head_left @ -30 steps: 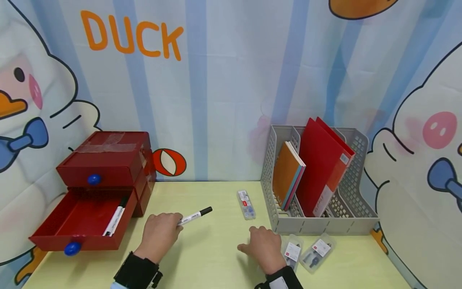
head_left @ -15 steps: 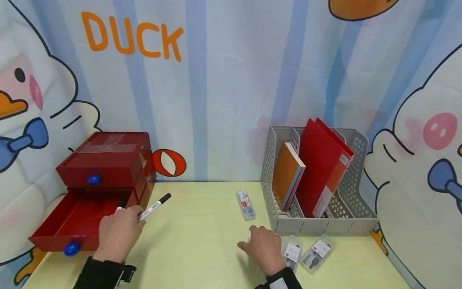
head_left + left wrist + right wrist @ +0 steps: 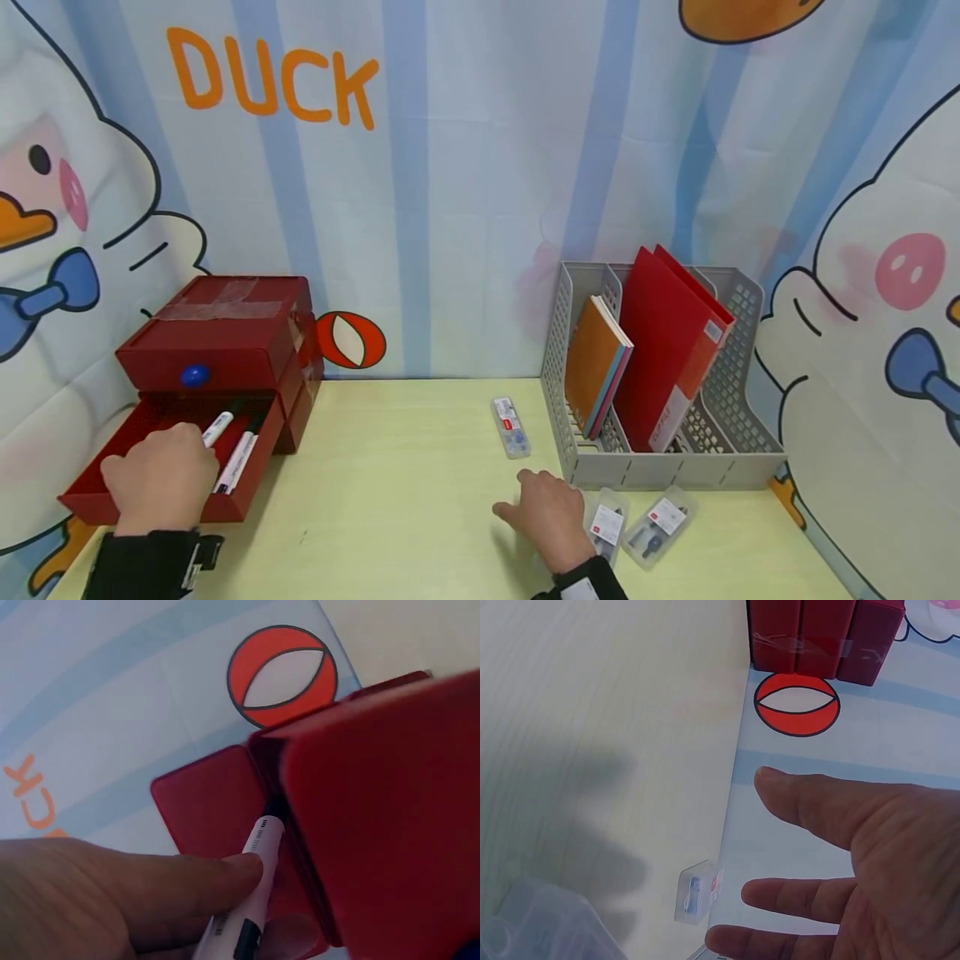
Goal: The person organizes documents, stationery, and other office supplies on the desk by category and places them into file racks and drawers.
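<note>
My left hand [image 3: 161,477] is over the open lower drawer [image 3: 127,467] of the red drawer box. Between its thumb and fingers it pinches a white marker [image 3: 259,862], whose black cap points toward the back of the drawer. More white markers [image 3: 236,462] with black caps lie along the drawer's right side. Above the table, my right hand [image 3: 546,512] has its fingers spread and holds nothing. Beside it are two clear plastic cases [image 3: 606,525] with white labels, one partly behind the hand. Another small clear case [image 3: 512,427] lies farther back.
A grey perforated file rack [image 3: 675,471] stands at the back right, holding red folders [image 3: 663,350] and several notebooks [image 3: 596,367]. The red drawer box's upper drawer [image 3: 213,362] is closed. A printed curtain [image 3: 480,183] hangs behind the table.
My left hand has moved left with the marker, from over the table to over the open drawer. The right hand has stayed in place.
</note>
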### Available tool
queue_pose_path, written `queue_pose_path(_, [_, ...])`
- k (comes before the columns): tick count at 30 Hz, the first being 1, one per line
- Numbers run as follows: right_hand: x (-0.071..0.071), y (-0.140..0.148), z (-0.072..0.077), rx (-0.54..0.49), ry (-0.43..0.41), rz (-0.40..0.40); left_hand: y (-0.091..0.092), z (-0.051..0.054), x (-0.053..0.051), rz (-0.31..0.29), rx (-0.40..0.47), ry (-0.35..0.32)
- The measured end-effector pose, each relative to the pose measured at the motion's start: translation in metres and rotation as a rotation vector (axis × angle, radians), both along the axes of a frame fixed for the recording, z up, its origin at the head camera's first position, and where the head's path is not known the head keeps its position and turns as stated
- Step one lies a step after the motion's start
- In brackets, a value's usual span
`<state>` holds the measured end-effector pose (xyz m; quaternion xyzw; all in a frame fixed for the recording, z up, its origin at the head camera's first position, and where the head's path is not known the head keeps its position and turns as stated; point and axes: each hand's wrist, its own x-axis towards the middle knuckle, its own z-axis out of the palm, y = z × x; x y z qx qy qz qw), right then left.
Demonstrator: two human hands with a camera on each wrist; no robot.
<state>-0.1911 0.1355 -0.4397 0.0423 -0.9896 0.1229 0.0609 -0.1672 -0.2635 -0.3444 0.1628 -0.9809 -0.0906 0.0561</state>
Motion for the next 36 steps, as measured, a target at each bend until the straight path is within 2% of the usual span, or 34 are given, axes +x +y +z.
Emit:
queue_pose_path(4, [0.002, 0.001, 0.002, -0.002, 0.0, 0.008, -0.009, -0.004, -0.007, 0.033, 0.007, -0.03])
queue_pose_path(8, [0.001, 0.001, 0.002, -0.009, -0.016, 0.006, -0.017, -0.013, -0.015, 0.04, 0.018, -0.054])
queue_pose_path(14, [0.0, 0.003, 0.001, -0.023, -0.028, 0.001, -0.024, -0.027, -0.026, 0.03, 0.037, -0.051])
queue_pose_path(17, [0.002, 0.004, 0.002, -0.022, -0.024, 0.009, -0.027, -0.031, -0.029, -0.005, 0.063, -0.086])
queue_pose_path(22, [0.002, 0.005, 0.002, -0.03, -0.032, 0.005, -0.031, -0.034, -0.028, -0.087, 0.124, -0.192])
queue_pose_path(25, [0.001, 0.006, 0.001, -0.04, -0.042, -0.002, -0.031, -0.035, -0.028, -0.093, 0.139, -0.215])
queue_pose_path(32, [0.0, 0.007, -0.002, -0.051, -0.049, -0.007, -0.032, -0.036, -0.024, -0.042, 0.145, -0.176])
queue_pose_path(36, [0.0, 0.008, -0.003, -0.05, -0.036, -0.009, -0.031, -0.03, -0.015, 0.026, 0.047, -0.14])
